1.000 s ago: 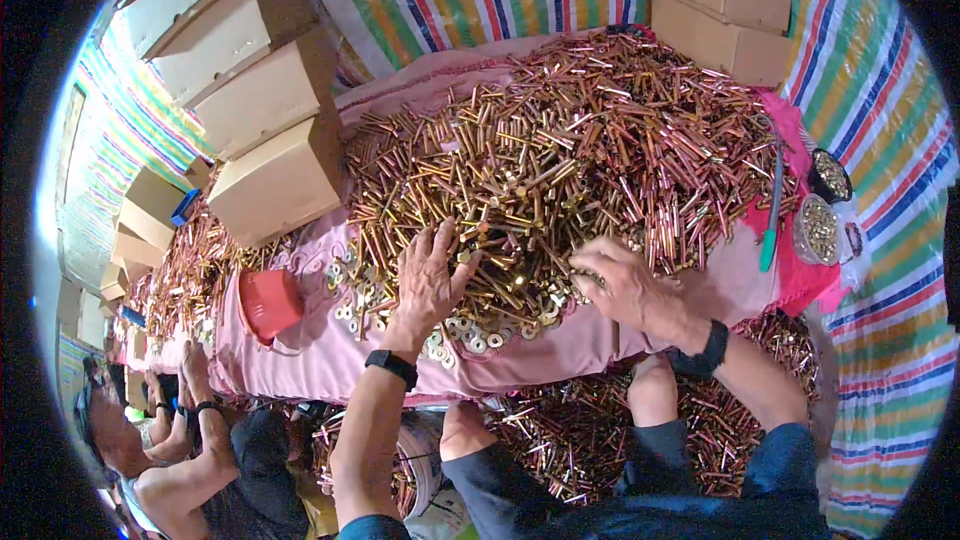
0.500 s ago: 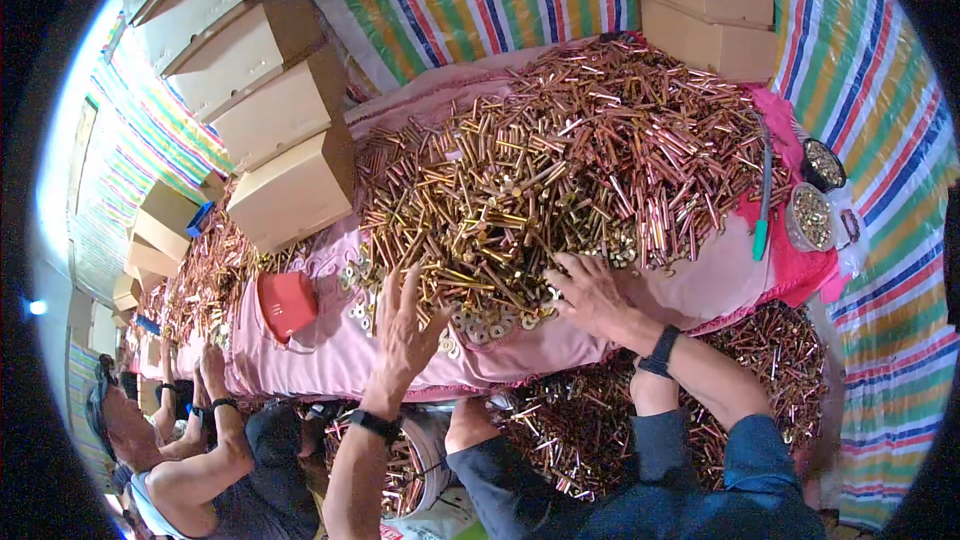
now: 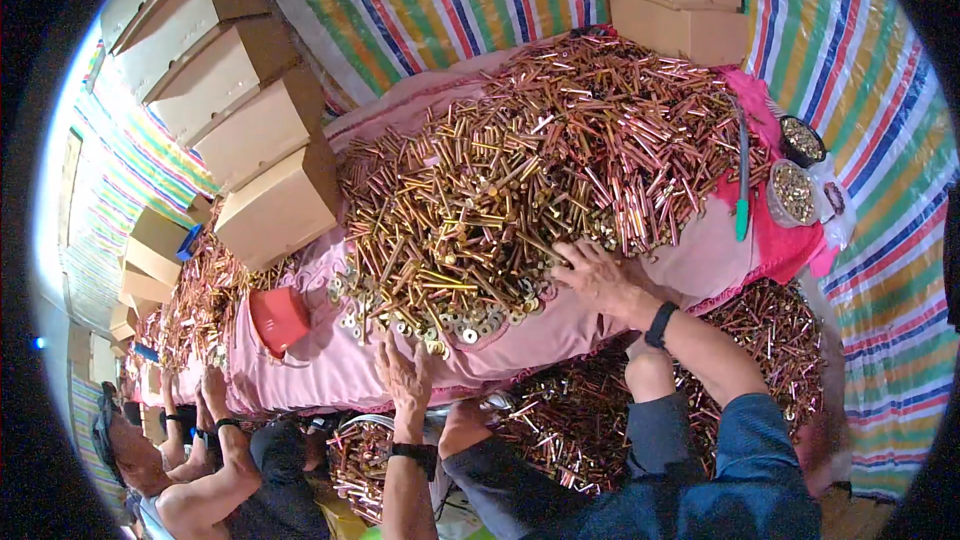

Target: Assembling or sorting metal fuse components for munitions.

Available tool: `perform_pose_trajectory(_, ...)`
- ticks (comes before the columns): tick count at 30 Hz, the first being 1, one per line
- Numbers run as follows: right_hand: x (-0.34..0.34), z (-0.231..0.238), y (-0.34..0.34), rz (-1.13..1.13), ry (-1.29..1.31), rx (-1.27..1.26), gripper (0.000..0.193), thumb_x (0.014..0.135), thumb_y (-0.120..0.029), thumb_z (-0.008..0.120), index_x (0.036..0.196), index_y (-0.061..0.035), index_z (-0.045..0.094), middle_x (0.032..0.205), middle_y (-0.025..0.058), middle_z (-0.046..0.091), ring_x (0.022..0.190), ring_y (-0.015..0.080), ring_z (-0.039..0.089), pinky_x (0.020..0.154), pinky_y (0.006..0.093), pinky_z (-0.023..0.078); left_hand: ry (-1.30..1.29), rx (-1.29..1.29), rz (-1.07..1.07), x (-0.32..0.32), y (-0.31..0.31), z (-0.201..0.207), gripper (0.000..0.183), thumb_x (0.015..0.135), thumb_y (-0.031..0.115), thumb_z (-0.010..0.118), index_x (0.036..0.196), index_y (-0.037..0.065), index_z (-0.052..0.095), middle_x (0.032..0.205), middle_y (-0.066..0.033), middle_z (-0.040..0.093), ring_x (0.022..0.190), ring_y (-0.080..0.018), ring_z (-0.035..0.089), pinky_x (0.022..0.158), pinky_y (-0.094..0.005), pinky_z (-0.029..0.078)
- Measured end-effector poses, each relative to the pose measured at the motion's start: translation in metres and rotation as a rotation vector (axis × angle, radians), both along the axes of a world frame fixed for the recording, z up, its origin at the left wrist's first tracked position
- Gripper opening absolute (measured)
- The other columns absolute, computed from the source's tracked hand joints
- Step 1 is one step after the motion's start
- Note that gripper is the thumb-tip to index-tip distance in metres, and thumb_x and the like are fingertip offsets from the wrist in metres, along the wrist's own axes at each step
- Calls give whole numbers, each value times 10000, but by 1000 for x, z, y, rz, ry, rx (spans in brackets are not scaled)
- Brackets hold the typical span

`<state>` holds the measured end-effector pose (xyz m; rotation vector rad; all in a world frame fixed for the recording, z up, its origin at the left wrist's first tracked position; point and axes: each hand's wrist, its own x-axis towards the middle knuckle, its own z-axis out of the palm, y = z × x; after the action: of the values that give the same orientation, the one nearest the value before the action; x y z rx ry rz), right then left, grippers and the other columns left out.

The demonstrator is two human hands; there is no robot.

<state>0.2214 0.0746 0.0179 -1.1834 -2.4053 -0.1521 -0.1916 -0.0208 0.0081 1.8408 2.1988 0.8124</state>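
Left hand [image 3: 405,377] looks empty, fingers loosely stretched out, loose flat washers [image 3: 470,335] at its two o'clock. Right hand [image 3: 600,285] has bent fingers, can't tell if they're holding anything, big bolt heap [image 3: 480,225] at its ten o'clock.

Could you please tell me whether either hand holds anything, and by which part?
Nothing shows in the left hand. The right hand is at the bolt pile; whether it grips any cannot be told.
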Motion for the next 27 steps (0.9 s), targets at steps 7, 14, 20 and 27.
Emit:
perform_pose_trajectory(7, 51, 12, 0, -41, 53, -38, 227, 799, -42, 627, 1016, -79, 687, 1250, 149, 587, 1166, 363, 552, 1009, 458, 484, 260, -136, 57, 16, 3, -1, 813, 970, 615, 493, 1597, 127, 320, 1592, -355, 263, 1516, -484, 183, 1236, -581, 79)
perform_pose_trajectory(14, 18, -6, -5, -232, 350, 24, 99, 834, -37, 648, 914, -30, 706, 1188, 154, 592, 1066, 370, 565, 925, 469, 479, 355, -112, 59, 24, 8, 2, 810, 973, 625, 486, 1597, 137, 320, 1596, -350, 249, 1508, -507, 184, 1210, -631, 103)
perform_pose_trajectory(20, 49, 3, -11, -237, 510, -27, 160, 877, -50, 631, 1027, -26, 681, 1216, 181, 584, 1139, 388, 580, 1003, 439, 489, 303, -145, 26, 26, 16, -10, 778, 990, 615, 470, 1596, 149, 324, 1613, -332, 226, 1520, -496, 142, 1203, -635, 93)
perform_pose_trajectory(27, 114, 29, -76, -335, 647, -132, 128, 903, -38, 633, 1019, -20, 681, 1025, 148, 687, 962, 312, 672, 827, 401, 539, 436, -93, 30, 3, 14, -33, 732, 992, 564, 486, 1594, 173, 340, 1660, -260, 182, 1489, -511, 211, 1182, -654, 152)
